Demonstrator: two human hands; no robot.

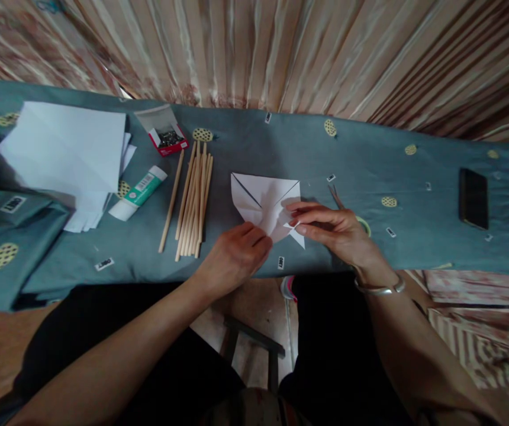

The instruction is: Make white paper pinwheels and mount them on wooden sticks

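A square of white paper (pixel 254 189) with slits cut in from its corners lies on the cloth before me. My left hand (pixel 242 251) is closed on its near edge, the fingertips curled over the sheet. My right hand (pixel 332 228) pinches a pointed corner flap of the same paper between thumb and fingers, bending it up. Part of the near side is hidden by both hands. Behind the right hand lie scissors (pixel 336 197), with a greenish ring partly showing beside the wrist.
Left of the paper are several wooden sticks (pixel 195 204), a green and white glue tube (pixel 139 192), an open red box of small metal pieces (pixel 168 142) and stacked white sheets (pixel 70 145). A black phone (pixel 473 198) lies far right. A pleated curtain (pixel 254 53) hangs behind.
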